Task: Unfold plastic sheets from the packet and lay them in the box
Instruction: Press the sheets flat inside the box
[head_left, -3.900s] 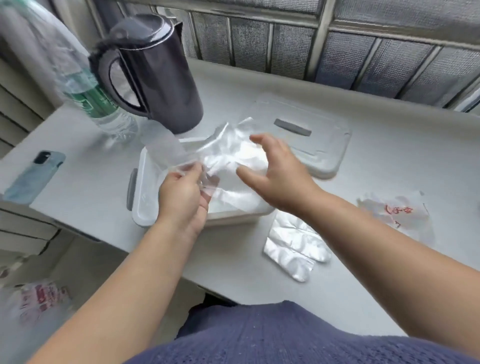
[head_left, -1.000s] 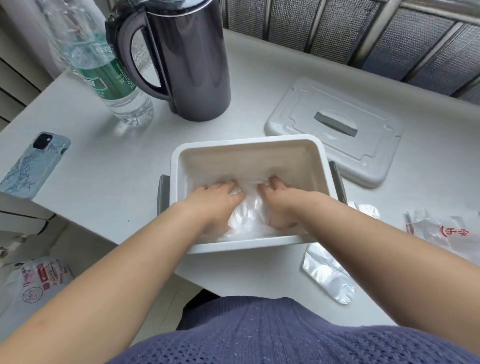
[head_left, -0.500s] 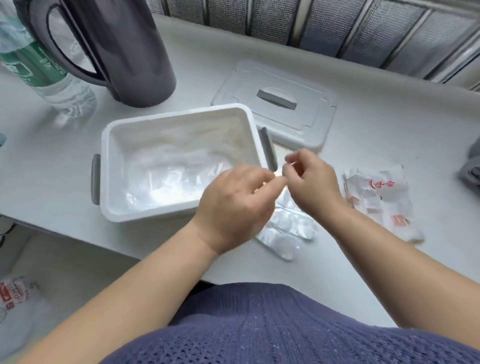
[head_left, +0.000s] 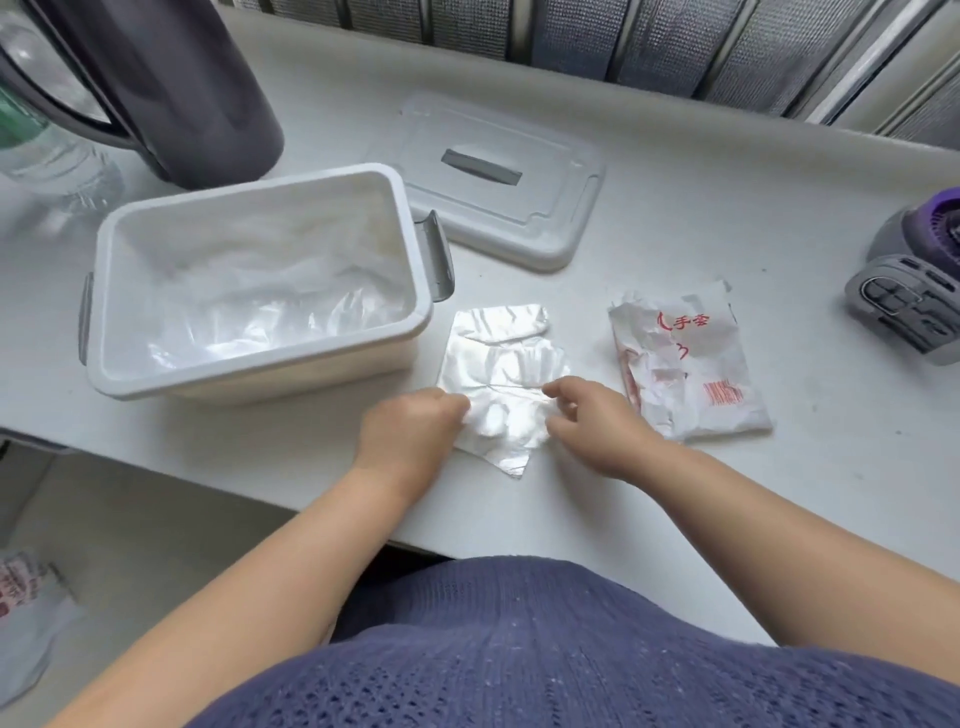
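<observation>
A white plastic box (head_left: 260, 364) with grey side handles stands on the table at the left, with clear crumpled sheets (head_left: 270, 312) lying in its bottom. Just right of it lies a small pile of folded clear plastic sheets (head_left: 498, 358). My left hand (head_left: 410, 431) pinches the pile's near left edge with curled fingers. My right hand (head_left: 592, 415) pinches the near right edge of the same pile. The torn white packet (head_left: 685, 364) with red print lies further right.
The box's lid (head_left: 498, 176) lies flat behind the box. A dark kettle (head_left: 171, 78) and a water bottle (head_left: 47, 145) stand at the back left. A grey and purple device (head_left: 914, 291) sits at the right edge. The table's front edge runs close below my hands.
Both hands left the box, where they had pressed a sheet down, and moved right to the folded pile on the table. They now pinch its near edge.
</observation>
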